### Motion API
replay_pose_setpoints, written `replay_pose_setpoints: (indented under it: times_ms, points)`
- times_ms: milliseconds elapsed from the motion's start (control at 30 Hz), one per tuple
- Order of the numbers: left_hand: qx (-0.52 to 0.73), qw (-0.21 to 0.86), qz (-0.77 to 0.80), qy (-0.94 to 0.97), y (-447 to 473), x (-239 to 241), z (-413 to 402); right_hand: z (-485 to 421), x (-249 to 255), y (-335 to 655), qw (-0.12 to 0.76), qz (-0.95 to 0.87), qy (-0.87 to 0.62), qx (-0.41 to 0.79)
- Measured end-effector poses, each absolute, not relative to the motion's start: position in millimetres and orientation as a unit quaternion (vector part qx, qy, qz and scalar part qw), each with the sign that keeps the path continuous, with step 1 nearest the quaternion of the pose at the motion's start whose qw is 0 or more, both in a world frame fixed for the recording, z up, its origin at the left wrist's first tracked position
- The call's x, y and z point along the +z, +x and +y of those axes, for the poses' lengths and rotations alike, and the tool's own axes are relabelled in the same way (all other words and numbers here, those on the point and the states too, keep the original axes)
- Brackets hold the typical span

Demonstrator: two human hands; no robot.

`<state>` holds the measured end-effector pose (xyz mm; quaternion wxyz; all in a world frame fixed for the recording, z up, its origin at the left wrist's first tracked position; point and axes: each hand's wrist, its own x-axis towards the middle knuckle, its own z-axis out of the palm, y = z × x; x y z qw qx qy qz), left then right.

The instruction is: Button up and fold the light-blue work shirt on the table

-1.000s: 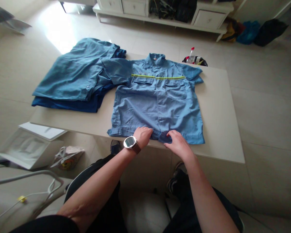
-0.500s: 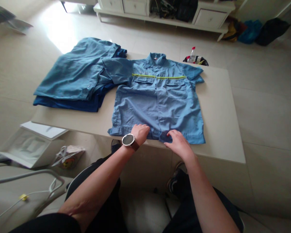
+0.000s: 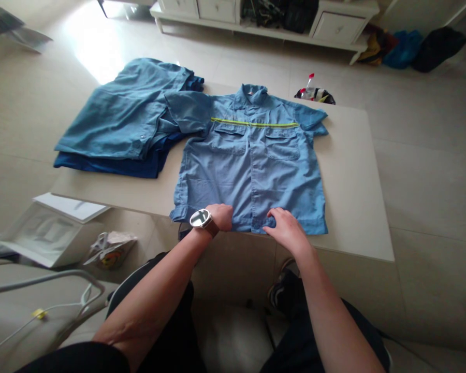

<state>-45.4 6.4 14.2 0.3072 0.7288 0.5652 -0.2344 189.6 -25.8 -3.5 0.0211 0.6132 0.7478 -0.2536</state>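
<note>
A blue short-sleeved work shirt (image 3: 233, 171) lies spread front up, its collar at the far side and a yellow-green stripe across the chest. My left hand (image 3: 220, 215), with a round watch (image 3: 201, 218) on the wrist, is closed on the bottom hem left of the button placket; its fingertips are hidden. Just right of the placket, my right hand (image 3: 286, 228) pinches the hem between curled fingers and thumb, with a bit of cloth bunched there. Part of the hem hangs at the table's near edge.
The shirt lies on a pale table (image 3: 353, 191). Folded blue garments (image 3: 108, 119) are stacked at its left, touching the shirt's sleeve. Beyond the far edge stands a bin (image 3: 324, 96) with a bottle. A white box (image 3: 50, 233) sits on the floor at lower left.
My left hand has shifted left and toward me, drawing the hem with it. The shirt's lower front looks smoother and straighter. My right hand stays nearly where it was.
</note>
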Motion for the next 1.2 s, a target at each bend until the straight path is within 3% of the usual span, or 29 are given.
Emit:
replay_pose_setpoints:
  times_ms: [300,600,900,1200]
  points:
    - [-0.028,0.22,0.533,0.816,-26.6,7.0,4.0,-25.1,6.3,187.3,0.076,0.743,0.613,-0.257]
    - [-0.028,0.366,0.59,0.719,-17.4,1.4,5.9,-28.7,17.6,185.1,0.154,0.695,0.605,-0.357]
    - [0.05,0.509,0.554,0.657,-2.3,-0.4,7.2,-27.9,13.3,182.3,-0.005,0.737,0.593,-0.324]
    - [0.075,0.493,0.528,0.688,-0.9,2.9,4.3,-28.3,13.4,180.0,-0.024,0.75,0.582,-0.314]
